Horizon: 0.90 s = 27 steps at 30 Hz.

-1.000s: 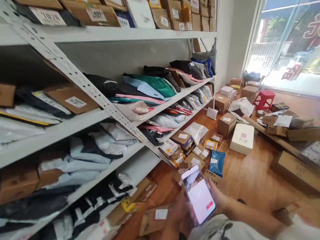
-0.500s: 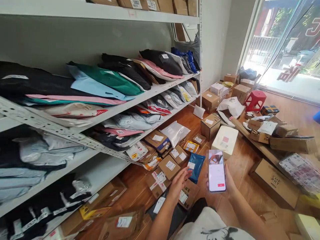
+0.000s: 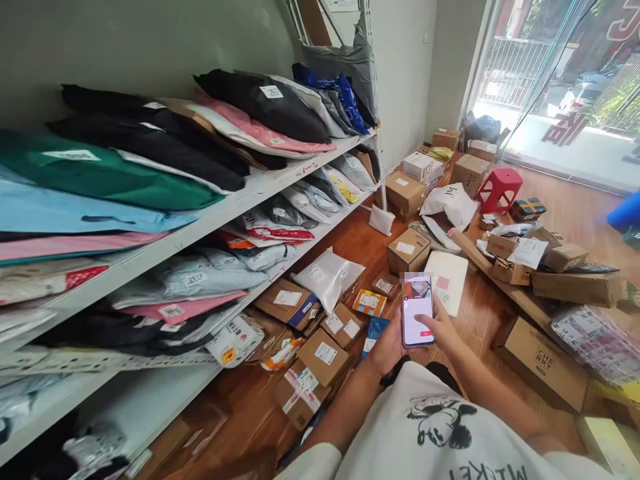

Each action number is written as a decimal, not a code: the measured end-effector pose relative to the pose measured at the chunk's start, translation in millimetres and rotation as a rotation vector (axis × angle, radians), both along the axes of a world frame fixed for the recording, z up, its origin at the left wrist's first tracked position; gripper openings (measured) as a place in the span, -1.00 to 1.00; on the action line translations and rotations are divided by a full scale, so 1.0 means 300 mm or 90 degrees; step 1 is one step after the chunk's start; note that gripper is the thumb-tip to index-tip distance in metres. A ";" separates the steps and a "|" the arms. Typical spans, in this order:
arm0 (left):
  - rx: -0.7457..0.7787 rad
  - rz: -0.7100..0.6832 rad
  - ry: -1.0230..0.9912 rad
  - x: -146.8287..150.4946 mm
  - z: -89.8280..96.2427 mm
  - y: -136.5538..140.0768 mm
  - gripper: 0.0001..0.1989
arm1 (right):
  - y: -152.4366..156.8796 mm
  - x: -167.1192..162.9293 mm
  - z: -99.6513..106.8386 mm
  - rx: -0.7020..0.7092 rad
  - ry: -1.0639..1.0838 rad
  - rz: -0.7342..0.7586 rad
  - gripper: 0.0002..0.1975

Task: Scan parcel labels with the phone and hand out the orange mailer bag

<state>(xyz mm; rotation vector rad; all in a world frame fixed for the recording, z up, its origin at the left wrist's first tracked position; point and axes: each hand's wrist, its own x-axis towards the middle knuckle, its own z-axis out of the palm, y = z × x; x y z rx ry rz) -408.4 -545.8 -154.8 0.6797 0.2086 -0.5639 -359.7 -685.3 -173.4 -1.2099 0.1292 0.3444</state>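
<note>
A smartphone [image 3: 414, 321] with a lit, mostly white screen is upright in front of my chest, a red button low on its display. Along its left edge, my left hand [image 3: 389, 347] is closed around it. My right hand [image 3: 443, 328] grips the right side, its thumb lying over the screen near the red button. Fingers behind the phone are hidden. Beyond my left hand lies a blue parcel [image 3: 376, 330], partly covered by the hand. Close by are an orange parcel [image 3: 369, 303] and small cardboard boxes [image 3: 325, 355] with white labels.
White metal shelves [image 3: 280, 177] full of bagged parcels run along the left. More boxes, a white package [image 3: 447, 280] and a large carton [image 3: 543, 363] lie on the wooden floor. A red stool [image 3: 499, 190] stands farther off, near the glass front.
My left hand has moved from over the blue parcel to the phone and taken hold of it. My right thumb has come onto the screen. The view has shifted closer to the shelves.
</note>
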 end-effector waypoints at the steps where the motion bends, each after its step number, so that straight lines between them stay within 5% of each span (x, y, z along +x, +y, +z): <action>1: -0.001 0.001 -0.002 0.032 -0.002 0.006 -0.26 | 0.007 0.035 0.006 -0.014 -0.011 -0.008 -0.57; 5: 0.021 0.009 0.009 0.136 0.004 0.008 -0.26 | 0.025 0.156 0.016 -0.056 -0.044 -0.029 -0.72; 11: 0.045 0.066 -0.023 0.267 0.053 -0.024 -0.20 | 0.027 0.315 0.047 -0.073 -0.074 0.012 -0.68; 16: 0.025 0.172 -0.069 0.358 0.084 -0.064 -0.18 | 0.017 0.438 0.080 -0.027 -0.055 0.111 -0.70; 27: 0.086 0.327 0.046 0.438 0.085 -0.097 -0.23 | -0.061 0.606 0.093 0.069 -0.012 0.357 -0.69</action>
